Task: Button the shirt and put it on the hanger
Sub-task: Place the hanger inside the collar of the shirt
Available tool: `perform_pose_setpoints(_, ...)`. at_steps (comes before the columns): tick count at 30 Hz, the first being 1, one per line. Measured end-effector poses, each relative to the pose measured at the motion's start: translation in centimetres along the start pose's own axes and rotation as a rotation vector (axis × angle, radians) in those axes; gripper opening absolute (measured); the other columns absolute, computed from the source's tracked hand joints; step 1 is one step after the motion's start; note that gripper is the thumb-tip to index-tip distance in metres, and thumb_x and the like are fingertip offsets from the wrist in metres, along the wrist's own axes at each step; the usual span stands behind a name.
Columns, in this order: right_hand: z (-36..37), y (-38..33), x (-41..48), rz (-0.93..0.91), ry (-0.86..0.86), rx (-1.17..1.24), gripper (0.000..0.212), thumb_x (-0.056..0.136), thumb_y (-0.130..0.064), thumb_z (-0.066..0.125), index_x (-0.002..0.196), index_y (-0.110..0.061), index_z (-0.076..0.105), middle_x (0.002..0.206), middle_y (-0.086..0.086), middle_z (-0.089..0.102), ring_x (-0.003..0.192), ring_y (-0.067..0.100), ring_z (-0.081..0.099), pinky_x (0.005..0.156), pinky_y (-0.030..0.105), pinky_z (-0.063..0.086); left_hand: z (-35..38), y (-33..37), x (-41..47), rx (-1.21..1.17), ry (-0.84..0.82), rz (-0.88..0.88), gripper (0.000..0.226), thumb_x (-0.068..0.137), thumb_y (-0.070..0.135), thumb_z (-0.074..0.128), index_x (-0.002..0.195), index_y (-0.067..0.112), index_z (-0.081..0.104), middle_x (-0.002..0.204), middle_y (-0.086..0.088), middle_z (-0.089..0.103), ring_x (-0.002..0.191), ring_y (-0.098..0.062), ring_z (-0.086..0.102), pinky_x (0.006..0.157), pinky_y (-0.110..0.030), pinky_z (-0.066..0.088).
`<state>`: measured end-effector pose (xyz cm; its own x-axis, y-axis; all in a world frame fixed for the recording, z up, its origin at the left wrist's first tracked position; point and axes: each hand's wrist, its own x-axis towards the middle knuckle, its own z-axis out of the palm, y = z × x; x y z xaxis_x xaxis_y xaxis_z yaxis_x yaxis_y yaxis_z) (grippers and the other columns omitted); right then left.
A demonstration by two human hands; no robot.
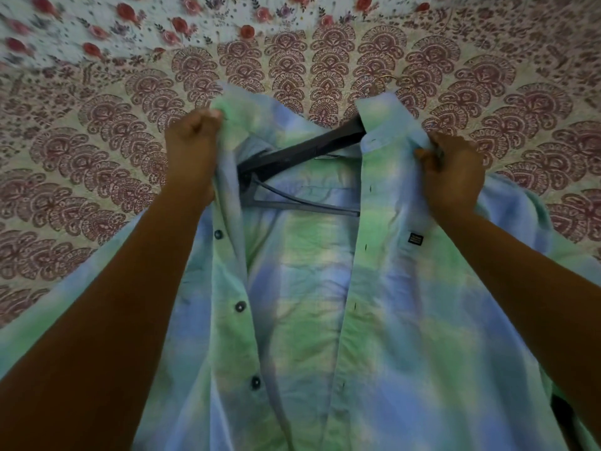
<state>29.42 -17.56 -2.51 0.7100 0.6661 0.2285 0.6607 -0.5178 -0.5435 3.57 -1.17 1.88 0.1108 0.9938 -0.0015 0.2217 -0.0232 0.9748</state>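
1. Your shirt [325, 320], a blue, green and white tie-dye print, lies face up on the bed [97, 157], which is covered with a cream spread printed in maroon fan motifs.
2. Its long axis runs from the collar at the far end to the hem nearest you, which passes out of the bottom of the view.
3. The front is open: the two plackets are spread apart, widest at the collar, and the inner back panel shows between them.
4. A small dark label [415, 238] is sewn on the chest of the right-hand front panel; its writing is too small to read.
5. Three dark buttons [240, 306] sit along the left placket, and short dark buttonholes [355, 305] mark the right placket.
6. The dark hanger [299, 154] lies inside the shirt at the collar, tilted, its right end tucked under the right collar and its lower bar showing below.
7. A thin metal hook [392, 79] shows just beyond the collar on the spread.
8. Your left hand [192, 141] is closed on the left collar edge, pinching the fabric.
9. Your right hand [452, 170] is closed on the right shoulder fabric beside the collar.
10. A floral sheet with red roses [130, 21] lies beyond the patterned spread, blurred.
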Motion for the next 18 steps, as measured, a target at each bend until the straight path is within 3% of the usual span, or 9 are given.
perform_pose_setpoints(2, 0.6, -0.1, -0.1, -0.009, 0.016, -0.015, 0.025, 0.088, -0.010, 0.048, 0.107, -0.003, 0.061, 0.102, 0.024, 0.063, 0.095, 0.041, 0.055, 0.072, 0.040, 0.039, 1.7, 0.2, -0.6, 0.090, -0.049, 0.035, 0.029, 0.087, 0.020, 0.054, 0.058, 0.026, 0.054, 0.054, 0.012, 0.050, 0.059, -0.011, 0.041, 0.061, -0.023, 0.035)
perform_pose_setpoints(4, 1.0, -0.4, 0.1, -0.005, 0.025, -0.002, 0.027, 0.088, -0.011, 0.048, 0.110, -0.002, 0.062, 0.103, 0.025, 0.064, 0.096, 0.041, 0.056, 0.075, 0.041, 0.040, 4.2, 0.1, -1.3, 0.185, -0.089, 0.037, 0.028, 0.087, 0.020, 0.054, 0.060, 0.025, 0.052, 0.051, 0.011, 0.046, 0.054, -0.007, 0.036, 0.057, -0.022, 0.031)
perform_pose_setpoints(7, 1.5, -1.3, 0.3, -0.018, 0.013, 0.027, 0.033, 0.087, -0.011, 0.049, 0.117, -0.004, 0.061, 0.108, 0.024, 0.065, 0.099, 0.040, 0.058, 0.081, 0.041, 0.042, 8.0, 0.0, -2.7, 0.201, -0.103, 0.033, 0.019, 0.092, 0.012, 0.052, 0.075, 0.011, 0.061, 0.058, 0.005, 0.043, 0.059, -0.014, 0.039, 0.057, -0.025, 0.029)
perform_pose_setpoints(10, 2.1, -2.0, 0.2, -0.001, -0.010, 0.036, 0.034, 0.089, -0.011, 0.050, 0.121, -0.008, 0.059, 0.114, 0.020, 0.064, 0.106, 0.038, 0.056, 0.092, 0.038, 0.040, 10.4, 0.4, -3.5, 0.231, -0.125, 0.082, 0.021, 0.092, 0.012, 0.050, 0.073, 0.010, 0.057, 0.062, -0.014, 0.050, 0.062, -0.024, 0.042, 0.061, -0.027, 0.026)
perform_pose_setpoints(12, 2.4, -2.6, 0.0, 0.000, -0.028, 0.050, 0.034, 0.089, -0.011, 0.050, 0.122, -0.008, 0.058, 0.117, 0.019, 0.063, 0.108, 0.037, 0.055, 0.098, 0.035, 0.037, 11.1, 0.2, -3.7, 0.268, -0.148, 0.094, 0.020, 0.092, 0.013, 0.050, 0.076, 0.006, 0.060, 0.079, -0.030, 0.059, 0.073, -0.040, 0.051, 0.061, -0.029, 0.028)
perform_pose_setpoints(15, 3.1, -3.2, 0.1, -0.025, -0.090, 0.038, 0.034, 0.090, -0.012, 0.049, 0.124, -0.010, 0.057, 0.120, 0.017, 0.062, 0.110, 0.035, 0.054, 0.102, 0.034, 0.033, 11.5, -0.3, -4.3, 0.349, -0.219, 0.111, 0.019, 0.091, 0.016, 0.053, 0.100, 0.006, 0.067, 0.101, -0.021, 0.066, 0.099, -0.037, 0.059, 0.078, -0.034, 0.045)
perform_pose_setpoints(18, 3.8, -3.3, 0.2, -0.082, -0.224, -0.094, 0.038, 0.091, -0.020, 0.047, 0.127, -0.011, 0.052, 0.126, 0.015, 0.058, 0.118, 0.033, 0.050, 0.111, 0.037, 0.019, 11.3, -1.3, -5.5, 0.736, -0.425, 0.152, 0.047, 0.089, 0.028, 0.057, 0.134, 0.016, 0.046, 0.143, -0.012, 0.039, 0.128, -0.028, 0.042, 0.104, -0.036, 0.035)
